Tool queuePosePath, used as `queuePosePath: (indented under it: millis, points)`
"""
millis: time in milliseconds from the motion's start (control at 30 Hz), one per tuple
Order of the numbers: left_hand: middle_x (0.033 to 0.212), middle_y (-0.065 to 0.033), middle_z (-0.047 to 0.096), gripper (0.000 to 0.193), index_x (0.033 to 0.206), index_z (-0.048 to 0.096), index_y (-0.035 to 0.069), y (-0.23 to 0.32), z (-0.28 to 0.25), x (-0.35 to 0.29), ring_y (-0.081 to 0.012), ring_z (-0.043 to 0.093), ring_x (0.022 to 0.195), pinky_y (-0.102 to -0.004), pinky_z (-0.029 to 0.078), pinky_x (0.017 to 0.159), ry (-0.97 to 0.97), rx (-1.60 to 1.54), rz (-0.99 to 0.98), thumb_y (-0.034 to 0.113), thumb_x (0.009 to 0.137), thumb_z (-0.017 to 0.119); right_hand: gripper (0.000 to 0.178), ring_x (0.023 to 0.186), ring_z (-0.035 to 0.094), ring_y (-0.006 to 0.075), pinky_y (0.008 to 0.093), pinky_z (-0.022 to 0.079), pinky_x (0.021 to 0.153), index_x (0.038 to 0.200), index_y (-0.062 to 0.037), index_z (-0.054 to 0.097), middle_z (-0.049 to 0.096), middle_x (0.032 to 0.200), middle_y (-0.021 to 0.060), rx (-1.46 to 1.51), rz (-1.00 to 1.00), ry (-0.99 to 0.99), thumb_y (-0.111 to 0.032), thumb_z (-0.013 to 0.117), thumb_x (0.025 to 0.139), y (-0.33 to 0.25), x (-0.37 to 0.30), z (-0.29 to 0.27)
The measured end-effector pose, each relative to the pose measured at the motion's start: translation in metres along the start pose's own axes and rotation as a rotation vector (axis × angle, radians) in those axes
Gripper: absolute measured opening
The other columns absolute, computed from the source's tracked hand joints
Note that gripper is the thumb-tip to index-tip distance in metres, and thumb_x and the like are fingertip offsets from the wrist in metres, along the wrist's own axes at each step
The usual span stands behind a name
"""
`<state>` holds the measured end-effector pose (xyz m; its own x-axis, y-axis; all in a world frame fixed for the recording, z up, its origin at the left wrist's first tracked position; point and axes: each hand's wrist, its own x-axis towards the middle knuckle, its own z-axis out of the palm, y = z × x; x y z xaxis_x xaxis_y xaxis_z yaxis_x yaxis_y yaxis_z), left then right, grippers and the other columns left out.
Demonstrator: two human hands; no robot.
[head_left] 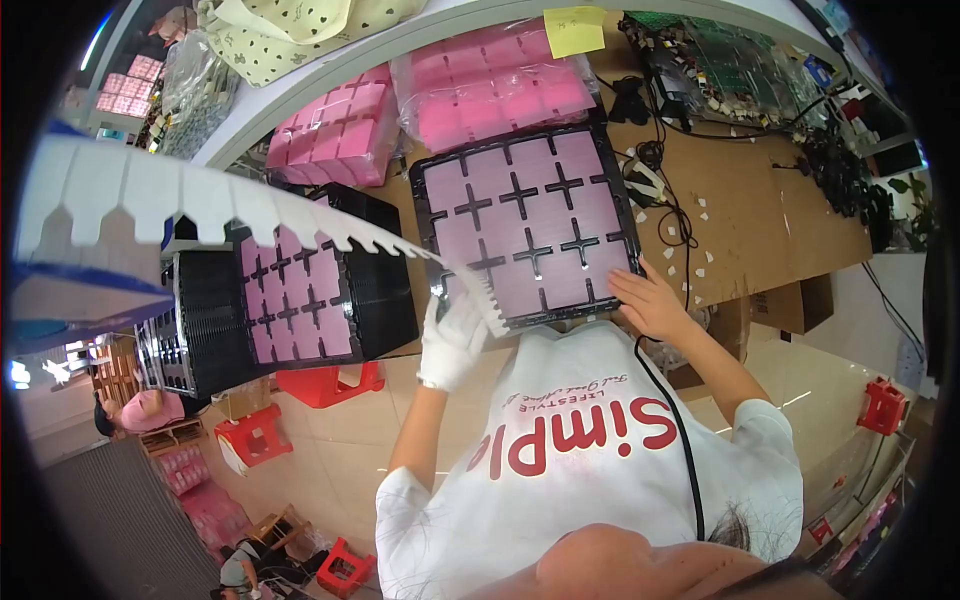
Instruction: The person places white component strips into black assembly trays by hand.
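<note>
A square black tray (518, 258) with cross-shaped dividers and pale pink pieces in its compartments lies before me, close to my body. My right hand (650, 300), bare, grips its near right corner, fingers over the rim. At the near left corner is my left hand (452, 345) in a white glove, its fingers at the tray's edge and partly hidden. A long white strip with notched edges (260, 215) crosses from the left foreground and ends in front of the gloved fingers. Whether it touches them I cannot tell.
Left of the tray stand stacks of black trays (375, 275) with pink pieces. Wrapped pink foam blocks (500, 95) lie behind, below a shelf edge with a yellow note (574, 30). Cables (650, 155) and circuit boards (730, 70) occupy the right rear. Red stools (250, 435) and other people are farther off.
</note>
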<state>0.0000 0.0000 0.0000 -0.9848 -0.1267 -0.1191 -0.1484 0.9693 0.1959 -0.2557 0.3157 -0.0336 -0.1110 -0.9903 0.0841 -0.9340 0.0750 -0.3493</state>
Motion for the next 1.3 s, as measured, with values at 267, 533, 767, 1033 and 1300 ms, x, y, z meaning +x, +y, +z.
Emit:
queuePosePath:
  millis: [267,533,767,1033,1300]
  points:
    - [0.115,-0.0184,0.059,0.036,0.107,0.062,-0.008,-0.015,0.044,-0.026,-0.0233,0.061,0.1,-0.0323,0.047,0.09,0.641,-0.717,-0.741,0.02,0.085,0.069,0.054,0.142,0.016,0.0329,0.0473,0.011,0.114,0.144,-0.0027,0.026,0.025,0.15,0.0184,0.523,0.742,0.524,-0.034,0.029,0.1,-0.021,0.034,0.026]
    - [0.108,-0.0102,0.057,0.05,0.119,0.049,-0.004,0.001,-0.022,0.005,-0.016,0.052,0.101,-0.0303,0.042,0.091,0.91,-1.173,-0.811,0.021,0.083,0.072,0.064,0.142,0.012,0.0312,0.0438,0.007,0.114,0.145,-0.0048,0.028,0.024,0.152,0.0139,0.436,0.849,0.756,-0.049,0.018,0.1,-0.008,0.032,0.043]
    - [0.105,-0.0087,0.061,0.04,0.114,0.057,-0.004,-0.18,-0.113,-0.112,-0.0145,0.058,0.093,-0.027,0.048,0.084,1.484,-1.067,-0.859,0.014,0.082,0.074,0.058,0.138,0.024,0.0297,0.0389,0.015,0.113,0.141,-0.0027,0.035,0.033,0.147,0.0147,0.404,0.726,0.765,-0.042,0.019,0.102,-0.028,0.046,0.01]
    - [0.11,-0.0162,0.064,0.058,0.114,0.062,0.005,-0.315,-0.108,-0.207,-0.0285,0.062,0.096,-0.0387,0.051,0.083,0.727,-0.162,-1.477,0.04,0.071,0.078,0.054,0.133,0.033,0.028,0.0376,0.023,0.111,0.138,-0.0001,0.038,0.039,0.142,0.0161,0.504,0.726,0.758,-0.038,0.024,0.102,-0.042,0.062,0.004]
    - [0.149,-0.0154,0.03,0.069,0.141,0.037,0.019,-0.093,-0.097,-0.063,-0.0341,0.029,0.137,-0.0614,0.018,0.107,0.133,0.208,-0.464,0.043,0.081,0.059,0.05,0.131,0.038,0.0274,0.0364,0.026,0.11,0.135,0.002,0.041,0.042,0.139,0.0167,0.519,0.705,0.77,-0.034,0.028,0.102,-0.043,0.075,0.005]
